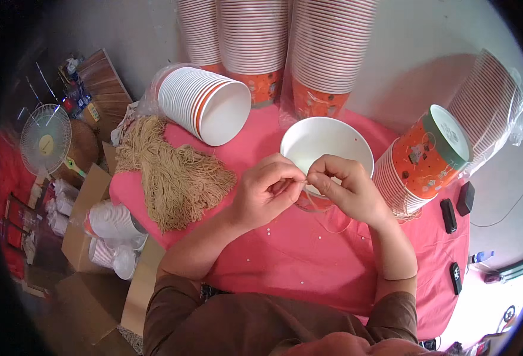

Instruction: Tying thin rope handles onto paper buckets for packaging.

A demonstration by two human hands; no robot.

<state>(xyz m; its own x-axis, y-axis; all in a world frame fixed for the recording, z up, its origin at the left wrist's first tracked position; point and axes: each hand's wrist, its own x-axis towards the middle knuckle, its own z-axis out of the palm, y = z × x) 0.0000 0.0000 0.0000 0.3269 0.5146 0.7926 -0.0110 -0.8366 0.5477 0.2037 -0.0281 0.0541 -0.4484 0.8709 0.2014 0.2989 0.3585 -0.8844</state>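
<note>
A white-lined paper bucket with an orange outside stands open in front of me. At its near rim my left hand and my right hand meet, fingertips pinched together. Between them is a thin tan cord, whose slack loops down below the bucket onto the cloth. The fingers hide most of the cord's end, so I cannot tell whether it is knotted. To the left lies a thick bundle of tan cords, spread over the table.
Tall bucket stacks line the back of the pink-covered table. A bucket stack lies sideways; an upside-down stack stands right, beside black objects. Small white bits dot the cloth. Cardboard boxes and a fan are left.
</note>
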